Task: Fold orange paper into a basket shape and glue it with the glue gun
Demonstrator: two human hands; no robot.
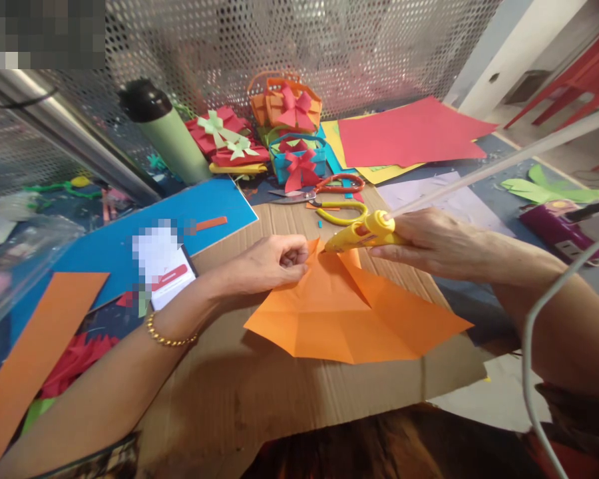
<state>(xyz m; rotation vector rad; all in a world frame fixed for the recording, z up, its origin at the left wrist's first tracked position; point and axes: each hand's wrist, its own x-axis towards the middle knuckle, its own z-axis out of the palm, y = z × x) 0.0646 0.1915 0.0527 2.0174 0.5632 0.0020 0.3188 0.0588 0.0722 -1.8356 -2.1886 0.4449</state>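
A creased sheet of orange paper (339,326) lies partly folded on the brown cardboard (219,392). My left hand (279,263) pinches its upper left edge between curled fingers. In my right hand (429,243) is a yellow glue gun (362,233), with a glue stick reaching out of its back. The nozzle points left and touches or hovers just over the top of the orange paper; which of the two, I cannot tell. A gold bead bracelet circles my left wrist.
Beyond the hands lie red-handled scissors (339,183) and yellow-handled scissors (347,213). Small paper bags with bows (299,166) stand behind, beside a green bottle (172,143). A phone (172,273) lies left. Red sheets (409,133) are at back right; a white cable (529,352) hangs right.
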